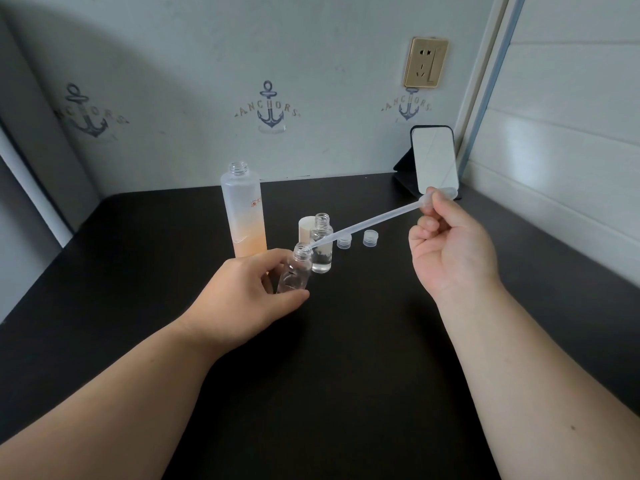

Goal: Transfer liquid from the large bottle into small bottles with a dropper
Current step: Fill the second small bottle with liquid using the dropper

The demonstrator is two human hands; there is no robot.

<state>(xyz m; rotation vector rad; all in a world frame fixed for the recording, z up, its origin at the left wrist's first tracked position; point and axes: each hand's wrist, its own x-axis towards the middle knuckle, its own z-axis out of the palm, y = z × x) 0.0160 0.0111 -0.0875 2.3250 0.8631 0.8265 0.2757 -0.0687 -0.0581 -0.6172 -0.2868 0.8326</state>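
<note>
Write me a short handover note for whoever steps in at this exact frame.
Left hand grips a tilted clear small plastic bottle, apparently empty. Right hand pinches the bulb of a translucent plastic dropper, tip at that bottle's mouth.
Tall frosted bottle, uncapped, stands behind, partly full of liquid; second clear small bottle stands uncapped beside it, apparently holding liquid. Two clear caps lie on the black table.
Left: fill the held bottle, cap both.

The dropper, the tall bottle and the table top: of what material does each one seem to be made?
Dropper: probably soft translucent plastic, milky, with a bulb pinched by the right hand.
Tall bottle: frosted glass or plastic, I cannot tell which; matte, cloudy wall, with orange liquid showing through low down.
Table top: dark, nearly black, matte; possibly laminate or painted wood, with only a faint sheen.
</note>
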